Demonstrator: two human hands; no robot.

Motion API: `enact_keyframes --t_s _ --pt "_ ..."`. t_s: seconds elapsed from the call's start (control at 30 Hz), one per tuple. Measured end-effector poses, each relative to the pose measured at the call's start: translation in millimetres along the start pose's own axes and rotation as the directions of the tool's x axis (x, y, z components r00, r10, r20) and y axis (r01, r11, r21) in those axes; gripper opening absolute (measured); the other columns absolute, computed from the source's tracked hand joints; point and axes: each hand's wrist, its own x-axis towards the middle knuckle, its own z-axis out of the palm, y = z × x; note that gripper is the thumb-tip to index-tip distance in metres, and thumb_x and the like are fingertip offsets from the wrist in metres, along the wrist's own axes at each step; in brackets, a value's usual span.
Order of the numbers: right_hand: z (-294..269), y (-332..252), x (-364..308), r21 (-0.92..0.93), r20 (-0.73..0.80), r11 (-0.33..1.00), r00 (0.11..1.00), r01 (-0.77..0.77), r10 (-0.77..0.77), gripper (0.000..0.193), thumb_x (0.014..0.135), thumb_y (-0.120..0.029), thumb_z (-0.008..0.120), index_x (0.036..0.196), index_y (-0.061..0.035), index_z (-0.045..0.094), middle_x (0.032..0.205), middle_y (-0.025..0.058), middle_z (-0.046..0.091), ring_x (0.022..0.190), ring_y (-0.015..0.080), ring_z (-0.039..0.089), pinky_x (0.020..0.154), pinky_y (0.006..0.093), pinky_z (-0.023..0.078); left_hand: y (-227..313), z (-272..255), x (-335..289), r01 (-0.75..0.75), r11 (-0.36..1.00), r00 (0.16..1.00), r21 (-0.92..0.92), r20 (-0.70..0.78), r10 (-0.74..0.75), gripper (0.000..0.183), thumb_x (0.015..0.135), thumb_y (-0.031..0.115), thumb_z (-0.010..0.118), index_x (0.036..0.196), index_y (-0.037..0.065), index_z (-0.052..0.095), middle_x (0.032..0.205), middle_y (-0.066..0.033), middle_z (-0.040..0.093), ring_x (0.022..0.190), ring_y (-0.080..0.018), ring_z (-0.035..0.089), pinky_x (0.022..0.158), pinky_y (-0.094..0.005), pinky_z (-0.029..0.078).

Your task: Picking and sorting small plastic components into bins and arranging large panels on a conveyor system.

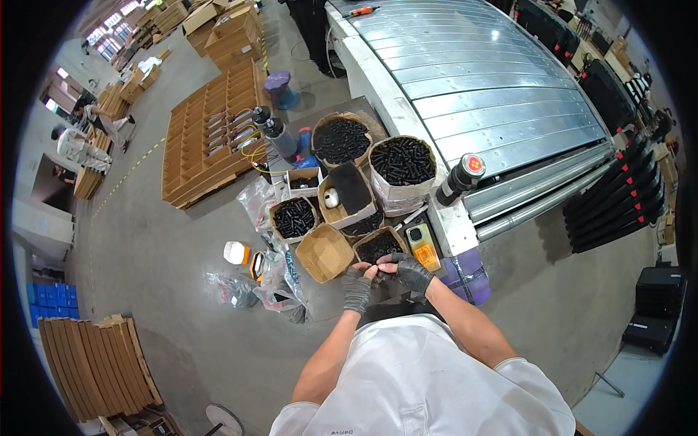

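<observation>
Fingertips [371, 272] of the left hand [357, 287] and right hand [411, 273] met just beside a near carton [400, 240] of small black parts [378, 246]; whether they clamped one, I could not tell. Parts looked light, stiff, best pinched by their edges.

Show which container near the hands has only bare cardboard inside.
The tan box ahead-left of the left hand; its neighbours hold things, mostly black parts.

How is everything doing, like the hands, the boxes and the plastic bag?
Left hand: gloved, fingertips bare, fingers bent; any grip unclear.
Right hand: gloved, fingers bent close to the left's; any grip unclear.
Box by the hands: open, black pieces inside.
Tan box beside it: open.
White-sided container: open, nearly full of black pieces.
Plastic bag: crumpled.
</observation>
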Motion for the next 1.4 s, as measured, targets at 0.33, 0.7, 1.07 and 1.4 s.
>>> enact_keyframes --t_s 0.33,0.7,1.07,1.4 --pt "-16.5 -3.1 3.7 -0.292 0.050 0.956 0.998 -0.008 0.024 0.031 0.077 -0.018 0.069 0.103 -0.0023 0.067 0.090 0.0058 0.067 0.085 0.0150 0.061 0.080 0.0283 0.047 0.3 -33.5 -5.1 -0.286 0.647 0.951 0.707 0.125 0.284 0.041 0.083 0.013 0.063 0.122 0.005 0.053 0.090 -0.0121 0.063 0.083 -0.0215 0.061 0.075 -0.0332 0.049" --pt "-11.2 1.8 -7.7 -0.188 0.050 0.981 0.997 -0.045 0.055 0.031 0.080 -0.016 0.069 0.107 -0.0009 0.064 0.094 0.0042 0.066 0.087 0.0130 0.060 0.080 0.0250 0.047 -13.7 -9.1 -10.9 -0.163 0.958 0.982 0.234 0.127 0.136 0.021 0.085 0.014 0.064 0.101 0.000 0.067 0.091 -0.0064 0.068 0.085 -0.0144 0.061 0.079 -0.0281 0.048" --pt "-21.9 -2.1 -1.9 0.531 0.088 0.844 0.996 -0.069 0.026 0.030 0.094 -0.016 0.052 0.117 0.0025 0.056 0.111 0.0168 0.062 0.104 0.0272 0.061 0.092 0.0345 0.051 -4.0 -36.4 -16.9 0.084 0.973 0.996 -0.214 0.002 -0.085 0.026 0.088 0.015 0.065 0.109 0.001 0.063 0.090 -0.0042 0.065 0.077 -0.0123 0.060 0.071 -0.0267 0.051" --pt "-14.7 1.3 3.3 0.561 0.123 0.826 0.992 -0.054 -0.019 0.024 0.090 -0.008 0.052 0.111 0.0017 0.059 0.112 0.0163 0.062 0.104 0.0279 0.061 0.095 0.0355 0.050 -0.9 -29.9 -18.8 0.045 0.958 0.997 -0.283 -0.051 -0.062 0.027 0.087 0.013 0.066 0.110 0.000 0.062 0.090 -0.0050 0.065 0.077 -0.0130 0.060 0.070 -0.0260 0.050"
